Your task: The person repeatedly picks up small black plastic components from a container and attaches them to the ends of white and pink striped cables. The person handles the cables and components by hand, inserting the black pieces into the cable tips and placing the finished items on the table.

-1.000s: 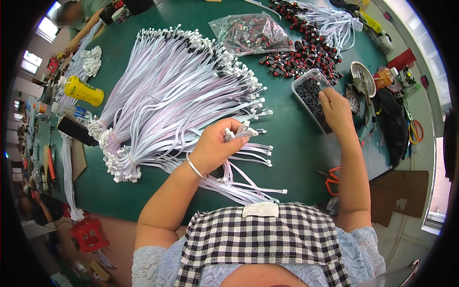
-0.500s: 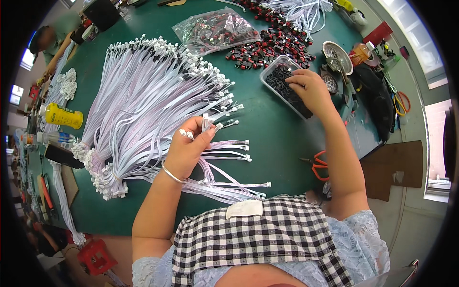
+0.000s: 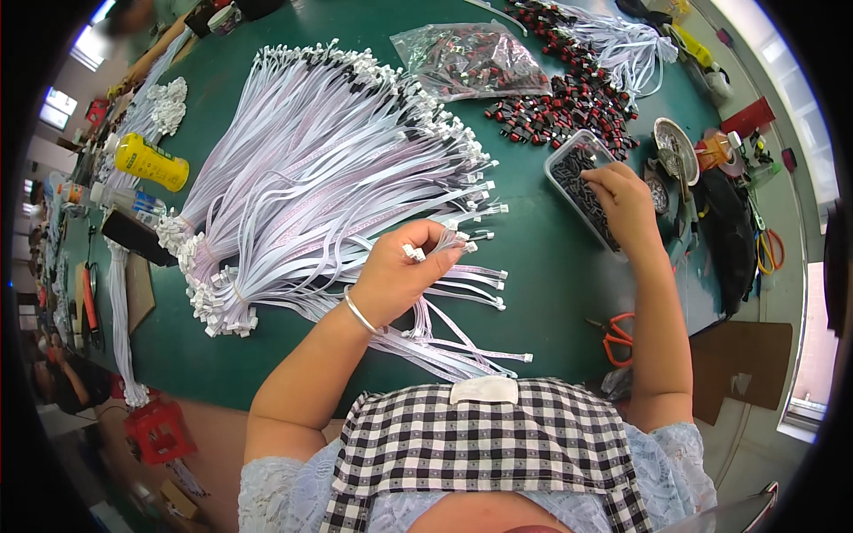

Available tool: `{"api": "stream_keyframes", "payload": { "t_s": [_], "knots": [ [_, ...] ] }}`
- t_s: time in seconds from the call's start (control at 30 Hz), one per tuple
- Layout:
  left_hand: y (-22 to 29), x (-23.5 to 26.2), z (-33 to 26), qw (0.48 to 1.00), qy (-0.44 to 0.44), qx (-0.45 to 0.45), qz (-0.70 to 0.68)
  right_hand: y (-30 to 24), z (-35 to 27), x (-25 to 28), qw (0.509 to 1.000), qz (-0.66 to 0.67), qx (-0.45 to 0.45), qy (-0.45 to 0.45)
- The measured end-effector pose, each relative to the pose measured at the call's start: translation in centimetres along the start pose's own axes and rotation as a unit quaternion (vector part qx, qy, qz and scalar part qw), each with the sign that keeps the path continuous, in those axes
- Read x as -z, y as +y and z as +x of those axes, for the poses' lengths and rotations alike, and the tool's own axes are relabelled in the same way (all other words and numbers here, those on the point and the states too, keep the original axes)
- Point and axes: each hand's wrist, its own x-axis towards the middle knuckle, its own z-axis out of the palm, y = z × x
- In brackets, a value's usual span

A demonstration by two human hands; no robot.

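My left hand (image 3: 402, 271) is closed round a few white flat cables, whose white plug ends (image 3: 449, 238) stick out between thumb and fingers. Beside it spreads a large fan of white and pinkish flat cables (image 3: 302, 186), many with black sleeves near their white connectors. Several loose cable ends (image 3: 475, 289) lie just below that hand. Over at the right, my right hand (image 3: 629, 206) reaches into a clear plastic tub (image 3: 555, 175) of small black pieces (image 3: 582, 182). Its thumb and fingertips are pinched together; whatever lies between them is too small to make out.
Beyond the tub lie a heap of red-and-black connectors (image 3: 569, 111) and a clear bag (image 3: 471, 60) of similar ones. Metal dishes (image 3: 675, 151) stand right of the tub, orange-handled scissors (image 3: 613, 338) near my right forearm. A yellow bottle (image 3: 151, 162) lies at left.
The whole view has swung, so the bench things sit farther right. My right thumb and fingers have drawn together in the tub. My left hand has tilted, still gripping the cables.
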Motion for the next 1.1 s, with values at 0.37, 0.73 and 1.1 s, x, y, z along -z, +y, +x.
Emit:
{"api": "stream_keyframes", "payload": {
  "t_s": [0.37, 0.73, 1.1],
  "knots": [
    [-0.3, 0.1, 0.1, 1.000, -0.005, 0.005, -0.019, -9.7, -5.8, -0.7, 0.810, 0.366, 0.075, -0.452],
    [-0.3, -0.1, 0.0, 0.999, 0.011, -0.016, -0.033, -3.4, -1.5, 0.9, 0.994, 0.042, 0.023, 0.099],
    [-0.6, -0.1, 0.1, 1.000, 0.010, -0.017, -0.003, -0.1, -1.1, 0.4, 0.989, -0.094, -0.059, -0.093]
  ]
}}
